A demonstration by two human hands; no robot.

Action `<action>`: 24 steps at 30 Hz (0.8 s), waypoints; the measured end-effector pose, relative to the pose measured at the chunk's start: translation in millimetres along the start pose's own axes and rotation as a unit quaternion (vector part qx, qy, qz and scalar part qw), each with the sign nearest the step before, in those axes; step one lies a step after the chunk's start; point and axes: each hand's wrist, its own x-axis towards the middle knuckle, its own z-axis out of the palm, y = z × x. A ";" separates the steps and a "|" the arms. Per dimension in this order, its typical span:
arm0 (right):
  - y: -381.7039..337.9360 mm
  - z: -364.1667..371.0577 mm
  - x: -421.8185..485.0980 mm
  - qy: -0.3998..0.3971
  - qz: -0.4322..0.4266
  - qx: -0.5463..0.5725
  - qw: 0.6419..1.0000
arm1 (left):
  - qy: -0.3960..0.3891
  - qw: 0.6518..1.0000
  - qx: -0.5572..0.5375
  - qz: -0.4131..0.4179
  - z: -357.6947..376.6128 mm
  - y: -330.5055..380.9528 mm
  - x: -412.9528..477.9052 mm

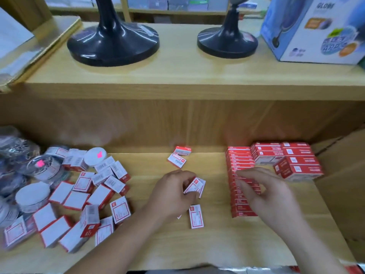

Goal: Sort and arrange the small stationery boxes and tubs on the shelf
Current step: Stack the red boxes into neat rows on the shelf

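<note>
At centre of shelf (207,244), gathering strays, with small boxes (194,186) pinched in curled fingers of left hand (173,194), right hand (264,196) slack, empty over red row (239,161) at 3 o'clock; next, probably squaring them against it.

**Lower shelf and what is laid on it**

A light wooden shelf (217,240) is shown. Its left end is covered by a jumbled heap of small red-and-white boxes (83,196), with round tubs (32,196) crowded at the left edge. Two loose boxes (177,160) are found near the back edge and a single box (196,216) mid-shelf. A row of red boxes (238,159) is laid front to back towards the right end, with stacked red packs (286,159) beside it in the back right corner.
</note>
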 end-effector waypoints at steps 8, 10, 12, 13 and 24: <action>-39.2 39.4 0.5 -0.154 0.125 0.252 0.947 | 0.027 0.970 -0.243 0.019 0.1 19.2 -26.8; -48.2 47.1 -0.7 -0.157 0.135 0.296 0.932 | 0.059 0.968 -0.242 0.028 3.4 16.4 -32.8; -53.1 55.5 -1.4 -0.146 0.138 0.298 0.933 | 0.084 0.966 -0.246 0.002 5.3 10.6 -41.9; -54.7 60.0 -2.0 -0.136 0.144 0.295 0.935 | 0.090 0.965 -0.247 -0.012 5.0 7.2 -47.9; -96.2 94.8 -12.5 -0.170 0.224 0.374 0.884 | 0.164 0.957 -0.227 -0.069 -2.9 -20.0 -99.6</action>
